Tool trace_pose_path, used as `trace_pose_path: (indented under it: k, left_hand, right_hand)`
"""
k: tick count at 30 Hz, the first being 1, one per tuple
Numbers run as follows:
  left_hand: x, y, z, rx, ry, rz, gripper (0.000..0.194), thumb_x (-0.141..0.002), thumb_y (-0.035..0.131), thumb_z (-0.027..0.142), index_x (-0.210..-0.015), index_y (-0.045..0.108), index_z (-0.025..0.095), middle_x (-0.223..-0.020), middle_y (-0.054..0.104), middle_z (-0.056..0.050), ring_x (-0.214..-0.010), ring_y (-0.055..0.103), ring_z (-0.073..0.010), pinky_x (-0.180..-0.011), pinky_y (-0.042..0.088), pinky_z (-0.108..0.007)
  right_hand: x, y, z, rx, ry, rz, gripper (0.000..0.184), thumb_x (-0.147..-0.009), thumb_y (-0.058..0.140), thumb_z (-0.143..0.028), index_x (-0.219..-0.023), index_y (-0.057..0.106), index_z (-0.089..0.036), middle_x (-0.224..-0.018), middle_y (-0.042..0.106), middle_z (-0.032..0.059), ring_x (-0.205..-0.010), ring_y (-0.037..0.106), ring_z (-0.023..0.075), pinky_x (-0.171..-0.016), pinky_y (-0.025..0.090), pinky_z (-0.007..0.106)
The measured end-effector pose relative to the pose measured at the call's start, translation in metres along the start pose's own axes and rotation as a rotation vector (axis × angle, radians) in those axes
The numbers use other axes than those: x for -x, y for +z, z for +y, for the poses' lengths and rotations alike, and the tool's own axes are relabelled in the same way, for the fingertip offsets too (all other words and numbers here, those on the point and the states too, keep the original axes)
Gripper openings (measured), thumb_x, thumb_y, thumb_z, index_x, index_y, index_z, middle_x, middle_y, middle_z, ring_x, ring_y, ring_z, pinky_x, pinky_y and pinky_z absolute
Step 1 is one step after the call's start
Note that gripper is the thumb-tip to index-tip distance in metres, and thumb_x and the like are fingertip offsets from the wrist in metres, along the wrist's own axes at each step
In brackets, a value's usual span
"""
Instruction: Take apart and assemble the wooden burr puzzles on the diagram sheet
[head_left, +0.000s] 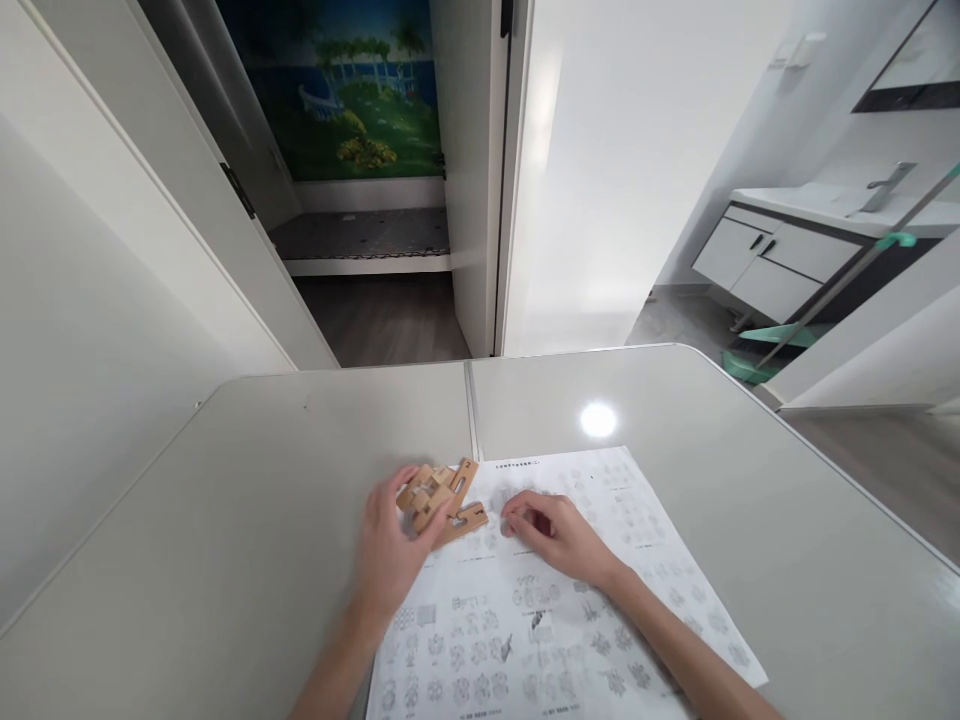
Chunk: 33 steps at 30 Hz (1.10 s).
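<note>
My left hand (397,540) is wrapped round a light-brown wooden interlocking puzzle (429,492), with the thumb on its near side and the fingers on its far side. The puzzle is made of several crossed, notched pieces. Two flat slotted wooden pieces (471,518) stick out to the right, with dark marks near their ends. Just right of them, my right hand (551,535) rests over the printed sheet (495,575), its fingers curled and the thumb and fingertips pressed together. Nothing shows between those fingers. The sheet carries rows of small puzzle drawings and lines of text.
A pale grey table (300,480) with a seam down its middle carries everything. Beyond its far edge are an open doorway, a low bed platform (367,235) and a landscape mural (352,100). A washbasin cabinet (780,250) and a green-handled mop or broom (892,240) stand at right.
</note>
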<state>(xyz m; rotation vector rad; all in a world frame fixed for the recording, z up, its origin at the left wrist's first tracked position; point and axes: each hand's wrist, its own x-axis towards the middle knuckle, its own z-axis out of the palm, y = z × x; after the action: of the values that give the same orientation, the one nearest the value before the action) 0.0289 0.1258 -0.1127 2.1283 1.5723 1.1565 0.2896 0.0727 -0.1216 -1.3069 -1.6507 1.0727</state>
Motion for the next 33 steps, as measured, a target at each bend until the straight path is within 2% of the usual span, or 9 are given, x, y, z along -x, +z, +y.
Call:
trace_pose_path:
  k: [5,9,11,14,19,25,27,30,33]
  left_hand:
    - [0.016,0.020,0.044,0.103,0.241,-0.135,0.057,-0.094,0.077,0.041,-0.143,0.050,0.030,-0.129,0.071,-0.012,-0.117,0.069,-0.0326,-0.099,0.057,-0.050]
    - [0.022,0.039,0.065,0.153,0.303,-0.183,0.057,-0.096,0.075,0.032,-0.146,0.047,0.031,-0.129,0.072,-0.010,-0.120,0.069,-0.0321,-0.107,0.053,-0.054]
    - [0.024,0.044,0.068,0.198,0.232,-0.226,0.059,-0.094,0.077,0.030,-0.146,0.048,0.032,-0.132,0.071,-0.009,-0.124,0.068,-0.0316,-0.108,0.054,-0.052]
    - [0.025,0.044,0.066,0.317,0.093,-0.302,0.055,-0.095,0.076,0.032,-0.144,0.050,0.031,-0.137,0.070,-0.009,-0.125,0.069,-0.0290,-0.104,0.059,-0.045]
    - [0.019,0.041,0.057,0.485,-0.025,-0.395,0.028,-0.109,0.052,0.038,-0.133,0.063,0.028,-0.135,0.074,-0.010,-0.113,0.076,-0.0259,-0.092,0.064,-0.039]
    - [0.014,0.046,0.051,0.641,-0.228,-0.301,0.033,-0.109,0.048,0.045,-0.124,0.067,0.023,-0.119,0.081,-0.012,-0.107,0.079,-0.0271,-0.090,0.066,-0.040]
    - [0.015,0.046,0.053,0.691,-0.261,-0.303,0.035,-0.107,0.053,0.049,-0.122,0.068,0.022,-0.123,0.080,-0.013,-0.108,0.078,-0.0274,-0.086,0.066,-0.038]
    - [0.016,0.044,0.059,0.843,-0.402,-0.352,0.042,-0.101,0.062,0.057,-0.120,0.073,0.021,-0.121,0.079,-0.013,-0.102,0.077,-0.0273,-0.079,0.063,-0.036]
    - [0.017,0.040,0.066,1.133,-0.656,-0.472,0.045,-0.097,0.070,0.058,-0.117,0.078,0.018,-0.118,0.079,-0.015,-0.093,0.074,-0.0238,-0.072,0.056,-0.032]
  right_hand:
    - [0.002,-0.001,-0.008,-0.423,-0.014,-0.147,0.057,-0.103,0.055,-0.065,-0.148,0.047,-0.029,-0.125,0.070,0.0114,-0.075,0.070,0.0177,-0.059,0.059,0.032]
    - [0.002,0.006,-0.006,-0.651,0.054,-0.172,0.065,-0.101,0.058,-0.069,-0.147,0.046,-0.025,-0.088,0.072,0.0030,-0.056,0.066,0.0161,-0.051,0.055,0.030]
    - [0.002,0.009,-0.004,-0.666,0.110,-0.107,0.057,-0.102,0.058,-0.067,-0.135,0.054,-0.022,-0.072,0.067,-0.0022,-0.044,0.058,0.0129,-0.044,0.046,0.027]
    - [0.000,0.010,-0.003,-0.668,0.142,-0.044,0.046,-0.103,0.059,-0.063,-0.118,0.061,-0.020,-0.069,0.064,-0.0039,-0.039,0.051,0.0091,-0.041,0.036,0.024]
    - [-0.001,0.005,-0.007,-0.663,0.153,-0.035,0.041,-0.103,0.058,-0.062,-0.104,0.061,-0.021,-0.061,0.058,-0.0070,-0.036,0.045,0.0079,-0.039,0.029,0.023]
    - [0.000,-0.004,-0.001,-0.339,0.148,-0.007,0.047,-0.105,0.049,-0.067,-0.113,0.058,-0.021,-0.080,0.075,0.0008,-0.035,0.039,0.0072,-0.040,0.033,0.025]
    - [0.000,-0.005,0.003,-0.280,0.137,0.045,0.047,-0.104,0.052,-0.067,-0.112,0.060,-0.021,-0.081,0.077,0.0028,-0.042,0.048,0.0105,-0.044,0.038,0.026]
    - [0.000,-0.006,0.006,-0.221,0.116,0.097,0.046,-0.103,0.053,-0.065,-0.108,0.063,-0.021,-0.079,0.078,0.0042,-0.063,0.067,0.0188,-0.057,0.049,0.029]
    - [0.001,-0.007,0.006,-0.167,0.115,0.132,0.043,-0.104,0.054,-0.064,-0.106,0.064,-0.021,-0.072,0.075,0.0020,-0.062,0.068,0.0203,-0.058,0.049,0.029]
